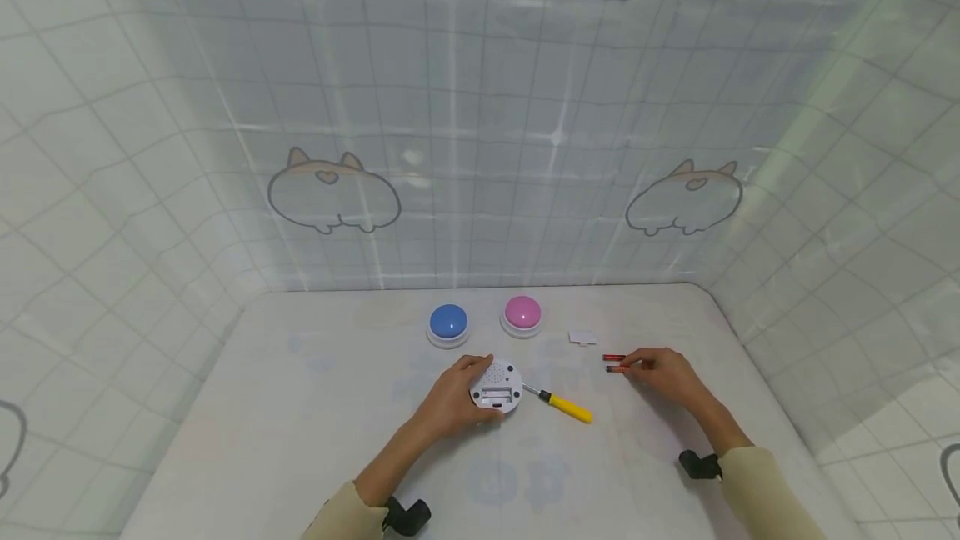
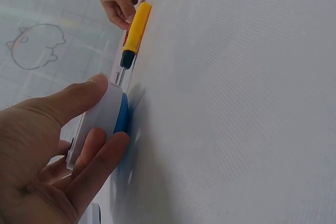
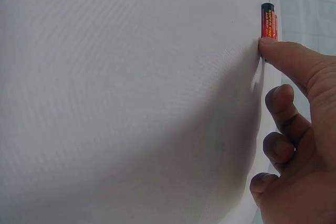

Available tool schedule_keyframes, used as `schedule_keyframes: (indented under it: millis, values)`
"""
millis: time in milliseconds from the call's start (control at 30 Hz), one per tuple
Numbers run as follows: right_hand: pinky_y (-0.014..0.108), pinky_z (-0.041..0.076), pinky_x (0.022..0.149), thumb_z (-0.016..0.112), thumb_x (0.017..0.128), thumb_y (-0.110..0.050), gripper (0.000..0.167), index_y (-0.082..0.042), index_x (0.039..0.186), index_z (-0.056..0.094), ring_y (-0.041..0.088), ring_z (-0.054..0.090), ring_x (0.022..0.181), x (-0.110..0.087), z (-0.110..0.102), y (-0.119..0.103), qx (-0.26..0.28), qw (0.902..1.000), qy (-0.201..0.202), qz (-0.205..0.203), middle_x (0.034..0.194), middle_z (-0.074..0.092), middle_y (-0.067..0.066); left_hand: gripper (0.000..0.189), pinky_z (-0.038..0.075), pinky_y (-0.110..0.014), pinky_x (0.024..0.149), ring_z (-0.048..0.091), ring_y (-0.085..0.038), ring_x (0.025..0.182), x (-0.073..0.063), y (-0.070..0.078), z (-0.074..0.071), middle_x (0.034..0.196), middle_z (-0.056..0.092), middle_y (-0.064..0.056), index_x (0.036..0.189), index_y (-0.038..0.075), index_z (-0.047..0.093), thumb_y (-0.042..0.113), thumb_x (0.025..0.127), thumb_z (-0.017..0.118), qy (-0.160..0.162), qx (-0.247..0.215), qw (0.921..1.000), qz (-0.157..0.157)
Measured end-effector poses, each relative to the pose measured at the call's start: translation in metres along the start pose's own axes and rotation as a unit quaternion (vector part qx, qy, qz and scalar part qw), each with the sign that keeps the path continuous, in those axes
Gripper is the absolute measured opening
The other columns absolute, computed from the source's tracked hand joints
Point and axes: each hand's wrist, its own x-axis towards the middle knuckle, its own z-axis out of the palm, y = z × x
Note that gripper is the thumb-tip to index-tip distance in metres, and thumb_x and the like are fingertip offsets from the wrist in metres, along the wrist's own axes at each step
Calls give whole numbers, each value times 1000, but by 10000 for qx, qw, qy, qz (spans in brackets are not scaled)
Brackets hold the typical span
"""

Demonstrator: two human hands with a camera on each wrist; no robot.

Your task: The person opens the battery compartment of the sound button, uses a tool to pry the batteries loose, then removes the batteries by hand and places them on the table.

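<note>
My left hand grips a round white push-button by its rim, underside up, with the uncovered battery compartment facing me. In the left wrist view, its blue dome points down at the table. Off to the right, my right hand has thumb and fingers at the nearer of two red AAA batteries. The right wrist view shows the thumb pressed on this battery, whose end is dark green; the fingertip opposite is hidden. The other battery lies just behind it.
A yellow-handled screwdriver lies between the hands, its shaft tip close to the held button. Farther back stand a blue button and a pink button. A small white cover lies left of the batteries. Patterned curtain walls surround the table.
</note>
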Motion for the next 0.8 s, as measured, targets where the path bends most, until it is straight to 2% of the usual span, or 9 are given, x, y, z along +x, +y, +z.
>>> schedule_keyframes:
  millis: [167, 600, 800]
  values:
    - [31, 38, 62, 75, 91, -23, 14, -19, 104, 78, 21, 48, 78, 0, 1, 0, 102, 9999, 7, 55, 82, 58, 1, 94, 43, -46, 108, 53, -26, 127, 0, 0, -1, 144, 53, -5, 150, 12, 48, 43, 72, 90, -5, -13, 10000, 9]
    - [27, 35, 55, 76, 90, -26, 19, -17, 106, 77, 19, 46, 71, -1, 2, 1, 322, 9994, -22, -119, 76, 53, 1, 94, 45, -45, 106, 54, -24, 125, -1, -2, 1, 142, 54, -5, 150, 11, 49, 43, 71, 91, 43, -89, 10000, 2]
    - [27, 36, 56, 76, 90, -26, 20, -17, 108, 77, 18, 46, 73, -2, 2, 2, 422, 9990, -1, -155, 77, 53, 0, 95, 45, -45, 106, 54, -24, 124, 0, -2, 1, 142, 54, -5, 150, 12, 49, 44, 71, 91, 55, -84, 9999, -8]
